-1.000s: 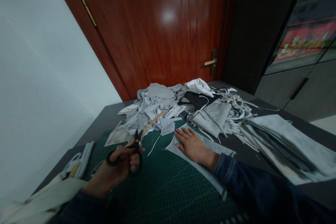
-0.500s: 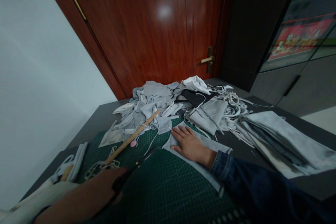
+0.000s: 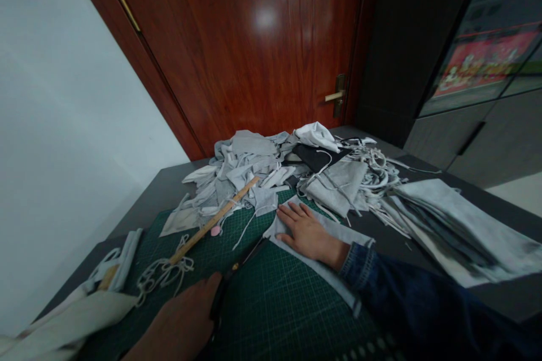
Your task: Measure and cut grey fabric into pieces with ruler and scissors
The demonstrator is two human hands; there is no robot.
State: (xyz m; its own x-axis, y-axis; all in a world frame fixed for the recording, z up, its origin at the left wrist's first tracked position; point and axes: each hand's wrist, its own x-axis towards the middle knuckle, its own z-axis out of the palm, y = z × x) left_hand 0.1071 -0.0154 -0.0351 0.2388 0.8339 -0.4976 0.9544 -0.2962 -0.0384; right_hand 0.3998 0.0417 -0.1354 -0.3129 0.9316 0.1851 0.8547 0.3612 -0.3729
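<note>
My left hand [image 3: 180,321] sits at the bottom edge of the view, shut around the black handles of a pair of scissors [image 3: 241,262]. The slim metal blades point up and right, with their tip at the edge of a grey fabric piece [image 3: 322,273]. That piece lies on a green cutting mat [image 3: 271,304], and my right hand [image 3: 309,231] presses flat on it with fingers spread. The handles are mostly hidden by my left hand.
A wooden ruler [image 3: 214,223] and a tangle of white cord [image 3: 165,273] lie on the mat. A heap of grey scraps [image 3: 249,163] and a stack of grey fabric [image 3: 461,231] occupy the dark table [image 3: 169,192]. A wall and wooden door stand behind.
My left hand has dropped toward the bottom of the view, and the scissors have swung from upright to pointing at the fabric edge. The ruler and cord now show. My right hand stays put.
</note>
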